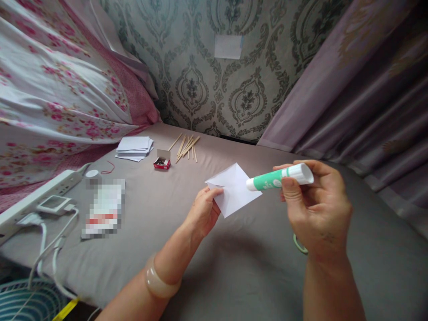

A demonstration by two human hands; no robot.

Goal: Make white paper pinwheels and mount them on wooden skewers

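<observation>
My left hand [207, 207] pinches the left corner of a folded white paper [236, 191], thumb on top, and holds it above the grey cloth. The paper is squarish, with creases meeting near its middle. In my right hand [316, 205] is a green and white glue stick [269, 179], gripped near its wide white end at the right. Its narrower white end points left and overlaps the paper in this view; whether it touches the paper I cannot tell.
Behind lie a stack of white papers [134, 147], a small red box [162, 164] of dark bits and several wooden sticks [187, 148]. At left are a power strip [63, 187], cables and a blurred packet [105, 209]. A green ring [300, 245] shows beside my right wrist.
</observation>
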